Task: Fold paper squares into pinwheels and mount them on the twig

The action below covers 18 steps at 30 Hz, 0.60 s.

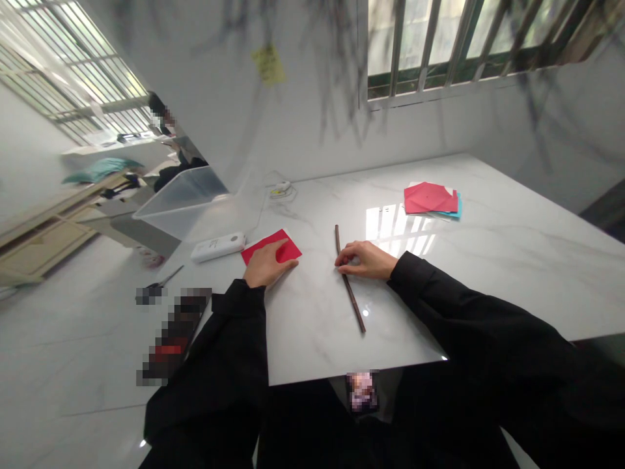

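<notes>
Fingers of the right hand [365,259] pinch a brown stick [351,296] lying on the white table [307,332], likely to steady it, while the left hand [267,263], fingers loosely spread, rests on red paper [291,247], perhaps to keep it flat, though how firmly is unclear.

White oblong case [218,247] lay near translucent plastic bin [183,202]. Grey slim-bladed scissors [170,277] lay farther left. Square yellow paper note [268,65] was stuck to white wall [303,124], left of metal-barred window [428,42]. Small white corded object [282,187] lay near wall.
</notes>
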Each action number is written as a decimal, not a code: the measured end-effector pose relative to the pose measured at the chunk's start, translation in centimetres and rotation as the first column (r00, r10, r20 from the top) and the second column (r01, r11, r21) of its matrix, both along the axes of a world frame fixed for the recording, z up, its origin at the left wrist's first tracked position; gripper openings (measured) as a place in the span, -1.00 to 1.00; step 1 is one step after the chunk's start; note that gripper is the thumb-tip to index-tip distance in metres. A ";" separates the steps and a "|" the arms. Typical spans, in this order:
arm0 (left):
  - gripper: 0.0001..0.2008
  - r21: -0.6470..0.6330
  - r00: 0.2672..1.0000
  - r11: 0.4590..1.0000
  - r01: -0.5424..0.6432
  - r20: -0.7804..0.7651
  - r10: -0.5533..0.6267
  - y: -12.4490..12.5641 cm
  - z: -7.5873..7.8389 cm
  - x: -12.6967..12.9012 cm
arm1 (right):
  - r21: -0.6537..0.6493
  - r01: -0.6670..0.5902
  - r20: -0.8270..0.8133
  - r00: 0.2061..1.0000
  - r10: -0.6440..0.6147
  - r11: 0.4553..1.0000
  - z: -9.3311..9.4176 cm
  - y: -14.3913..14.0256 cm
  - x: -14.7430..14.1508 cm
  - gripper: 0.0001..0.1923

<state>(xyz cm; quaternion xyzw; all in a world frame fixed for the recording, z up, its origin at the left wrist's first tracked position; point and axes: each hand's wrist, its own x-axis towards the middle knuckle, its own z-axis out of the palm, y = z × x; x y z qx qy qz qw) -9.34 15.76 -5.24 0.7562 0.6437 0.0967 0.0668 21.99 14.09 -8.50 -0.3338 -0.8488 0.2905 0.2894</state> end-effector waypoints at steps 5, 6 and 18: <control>-0.44 0.049 0.999 0.999 -0.019 0.029 0.018 0.0 0.3 -0.3 | -0.005 0.003 0.008 1.000 -0.003 1.000 0.0 0.0 0.1 -0.86; -0.45 0.054 0.999 0.998 -0.025 0.038 0.023 0.0 0.3 -0.4 | -0.006 0.002 0.012 1.000 -0.002 1.000 0.0 0.0 0.1 -0.86; -0.65 0.400 0.891 0.834 -0.381 0.400 0.216 -1.4 4.6 1.0 | -0.025 -0.010 -0.036 0.999 0.009 1.000 -0.4 0.2 0.2 -0.82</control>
